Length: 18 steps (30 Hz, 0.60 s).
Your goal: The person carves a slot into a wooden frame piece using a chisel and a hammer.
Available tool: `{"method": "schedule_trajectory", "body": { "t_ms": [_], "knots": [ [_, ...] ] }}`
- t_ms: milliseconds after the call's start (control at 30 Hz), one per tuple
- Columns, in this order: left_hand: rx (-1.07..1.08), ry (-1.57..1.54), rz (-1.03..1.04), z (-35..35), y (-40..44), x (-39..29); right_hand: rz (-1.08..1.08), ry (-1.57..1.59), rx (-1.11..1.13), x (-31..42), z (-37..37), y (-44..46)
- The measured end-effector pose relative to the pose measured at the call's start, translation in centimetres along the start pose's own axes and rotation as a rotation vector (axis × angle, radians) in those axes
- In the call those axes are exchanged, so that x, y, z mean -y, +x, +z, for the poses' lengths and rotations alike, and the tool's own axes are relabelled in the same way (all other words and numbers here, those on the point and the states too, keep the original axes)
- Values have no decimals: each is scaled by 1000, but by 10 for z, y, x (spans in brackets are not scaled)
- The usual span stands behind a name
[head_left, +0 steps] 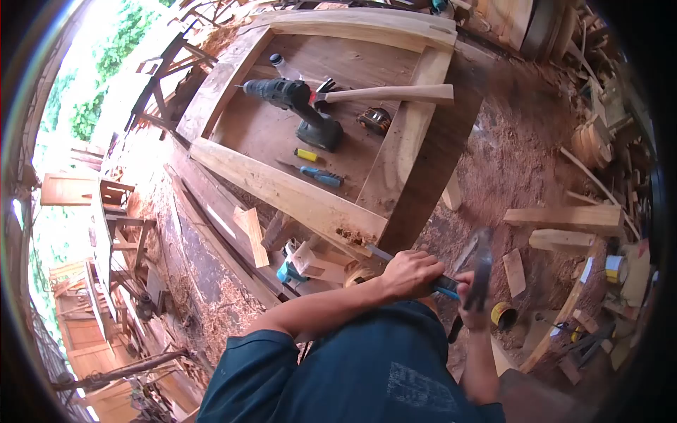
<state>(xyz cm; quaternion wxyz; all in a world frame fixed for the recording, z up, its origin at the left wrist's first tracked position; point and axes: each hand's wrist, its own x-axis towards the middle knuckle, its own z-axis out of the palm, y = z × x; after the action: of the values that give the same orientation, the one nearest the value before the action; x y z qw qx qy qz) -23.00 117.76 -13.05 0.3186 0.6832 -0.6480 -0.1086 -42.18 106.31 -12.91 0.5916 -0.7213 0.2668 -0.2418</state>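
My left hand (415, 273) is wrapped around a chisel, whose blue handle (446, 285) sticks out toward my right hand. The chisel's blade (379, 252) points at the near corner of a wooden frame (289, 185), by a patch of wood chips (355, 235). In my right hand (472, 303) is a hammer, its metal head (482, 271) slightly blurred near the chisel's handle end. I cannot tell whether the two touch. Part of the blade is hidden behind my left fingers.
On the board inside the frame lie a cordless drill (300, 109), a wooden-handled hammer (395, 93), a tape measure (374, 120), a yellow marker-like item (305, 154) and a blue-handled tool (321, 175). Timber offcuts (564, 219) and a round tin (503, 315) lie on the sawdust-covered floor.
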Motion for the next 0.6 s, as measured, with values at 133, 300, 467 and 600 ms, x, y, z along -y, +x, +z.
{"method": "schedule_trajectory", "body": {
  "t_ms": [133, 300, 467, 600],
  "knots": [
    [-236, -175, -49, -31, 6, -7, -101, 24, 21, 57, -7, 19],
    [-359, -331, -49, -51, -2, -1, -122, -154, -11, 99, 0, 25],
    [-430, -510, -140, -58, -14, 10, -200, -258, 99, 135, 17, 33],
    [-440, -503, -132, -51, -18, 21, -147, -545, 334, 148, 29, 46]
  ]
}}
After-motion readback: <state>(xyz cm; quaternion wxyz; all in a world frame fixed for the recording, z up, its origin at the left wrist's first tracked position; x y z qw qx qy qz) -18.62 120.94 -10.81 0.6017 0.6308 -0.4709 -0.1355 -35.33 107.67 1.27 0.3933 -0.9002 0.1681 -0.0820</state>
